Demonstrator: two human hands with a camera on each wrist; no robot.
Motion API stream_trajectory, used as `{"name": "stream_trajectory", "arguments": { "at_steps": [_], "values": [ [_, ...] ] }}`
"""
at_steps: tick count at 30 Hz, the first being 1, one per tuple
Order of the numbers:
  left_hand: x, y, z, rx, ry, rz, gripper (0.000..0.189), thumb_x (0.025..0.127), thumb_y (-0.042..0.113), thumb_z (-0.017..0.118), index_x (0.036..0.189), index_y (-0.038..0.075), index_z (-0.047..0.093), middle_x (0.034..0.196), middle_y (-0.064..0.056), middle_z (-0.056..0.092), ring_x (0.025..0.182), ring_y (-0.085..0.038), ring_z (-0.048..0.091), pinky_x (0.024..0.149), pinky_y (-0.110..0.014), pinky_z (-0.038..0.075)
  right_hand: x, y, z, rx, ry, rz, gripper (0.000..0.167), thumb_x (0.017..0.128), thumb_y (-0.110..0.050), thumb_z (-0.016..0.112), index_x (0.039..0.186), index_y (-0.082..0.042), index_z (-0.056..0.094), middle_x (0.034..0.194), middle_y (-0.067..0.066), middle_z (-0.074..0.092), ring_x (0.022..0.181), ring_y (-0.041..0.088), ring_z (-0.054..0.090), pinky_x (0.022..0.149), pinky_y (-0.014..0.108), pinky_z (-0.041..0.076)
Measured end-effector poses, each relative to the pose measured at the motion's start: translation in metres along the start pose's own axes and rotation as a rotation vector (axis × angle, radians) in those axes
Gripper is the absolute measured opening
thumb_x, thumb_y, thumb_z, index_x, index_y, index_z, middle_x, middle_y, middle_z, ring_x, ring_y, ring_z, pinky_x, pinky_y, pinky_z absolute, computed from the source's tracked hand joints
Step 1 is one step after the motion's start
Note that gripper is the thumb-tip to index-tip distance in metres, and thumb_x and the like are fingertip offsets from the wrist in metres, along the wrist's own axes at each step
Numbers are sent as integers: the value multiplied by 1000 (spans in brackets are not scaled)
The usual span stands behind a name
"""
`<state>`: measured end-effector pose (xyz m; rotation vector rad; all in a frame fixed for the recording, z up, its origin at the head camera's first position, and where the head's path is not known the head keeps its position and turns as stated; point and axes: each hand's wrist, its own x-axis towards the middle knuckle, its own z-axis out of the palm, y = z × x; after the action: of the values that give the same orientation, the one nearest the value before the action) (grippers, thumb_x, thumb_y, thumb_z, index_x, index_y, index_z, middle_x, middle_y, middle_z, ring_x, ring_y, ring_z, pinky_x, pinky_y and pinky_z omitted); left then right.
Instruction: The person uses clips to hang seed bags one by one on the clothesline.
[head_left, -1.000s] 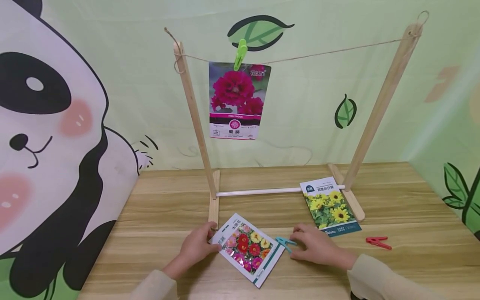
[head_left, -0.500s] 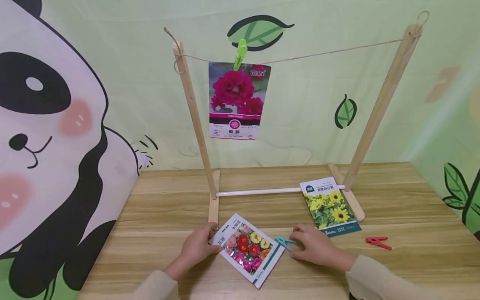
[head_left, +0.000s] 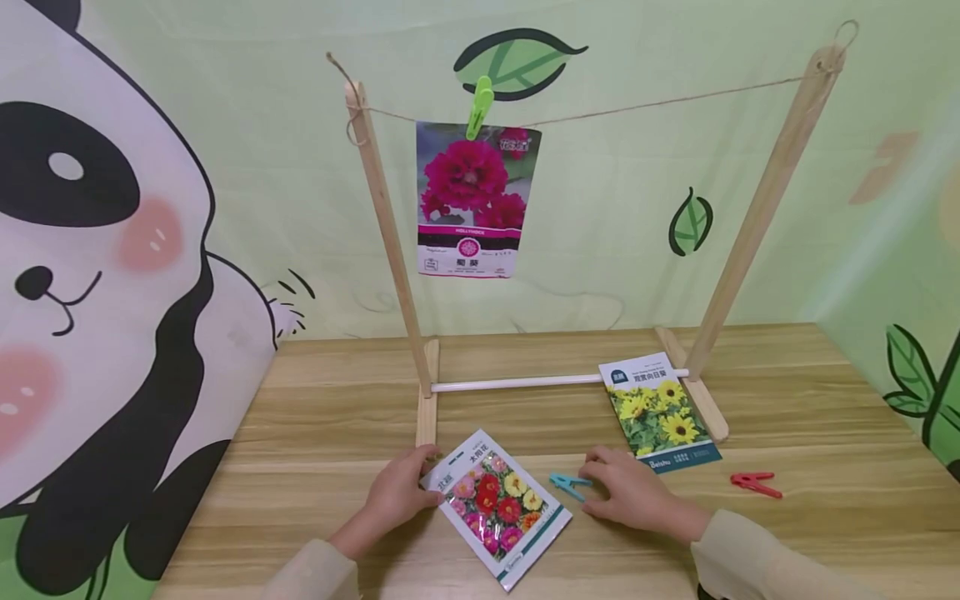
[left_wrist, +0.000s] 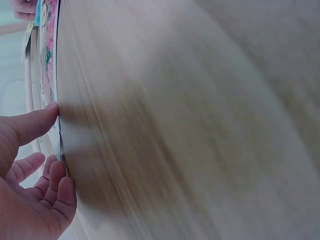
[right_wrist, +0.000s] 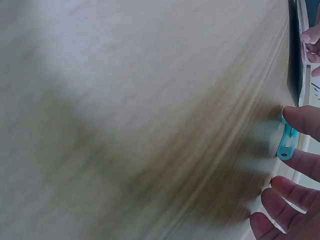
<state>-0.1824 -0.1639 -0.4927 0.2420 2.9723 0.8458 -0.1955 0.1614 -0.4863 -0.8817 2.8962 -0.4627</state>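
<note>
In the head view my left hand (head_left: pixel 396 498) pinches the left corner of a seed packet (head_left: pixel 491 508) printed with red, pink and yellow flowers. Its thumb (left_wrist: pixel 37 122) lies on the packet's face in the left wrist view. To the right, my right hand (head_left: pixel 633 493) holds a small blue clothespin (head_left: pixel 567 485) by its handle end. The right wrist view shows that clothespin (right_wrist: pixel 287 142) between thumb and index finger, low over the table. A short gap separates it from the packet's right corner.
A wooden stand carries a twine line (head_left: pixel 645 108), where a green clothespin (head_left: pixel 480 108) holds a hollyhock packet (head_left: pixel 476 200). A yellow-flower packet (head_left: pixel 663 417) overlaps the stand's right foot and white bar (head_left: pixel 517 383). A red clothespin (head_left: pixel 756 483) lies at the right.
The flower packet in my left hand has turned slightly and shifted toward me, so its corner no longer overlaps the blue clothespin's tip. My right hand has hardly moved.
</note>
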Motion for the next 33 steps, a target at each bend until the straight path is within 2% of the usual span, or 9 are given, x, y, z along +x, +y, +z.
{"name": "stream_trajectory", "arguments": {
  "at_steps": [9,19,24,33],
  "values": [
    [0,4,-2,5,-16,-8,56,63,14,77,114,8,54,85,-4,57,75,-15,52,65,-31,44,1,0,0,6,-11,24,30,72,-33,70,96,-17,65,101,-2,54,87,12,50,74,33,46],
    [-1,8,-3,28,2,2,56,60,12,78,112,8,56,83,-4,56,73,-14,50,62,-30,42,-1,0,0,19,11,23,32,71,-30,70,98,-15,64,103,1,55,92,17,53,78,37,47],
    [-1,7,-1,16,13,16,56,59,11,78,111,7,57,83,-5,56,73,-14,49,64,-30,42,-2,0,0,38,35,19,33,71,-26,71,101,-14,63,104,2,56,94,19,54,78,37,47],
    [0,6,2,-33,17,0,54,59,7,78,109,7,58,85,-6,54,76,-16,50,66,-31,44,-2,-1,0,71,78,11,33,72,-21,70,102,-13,61,103,1,58,93,19,57,77,36,48]
  ]
}}
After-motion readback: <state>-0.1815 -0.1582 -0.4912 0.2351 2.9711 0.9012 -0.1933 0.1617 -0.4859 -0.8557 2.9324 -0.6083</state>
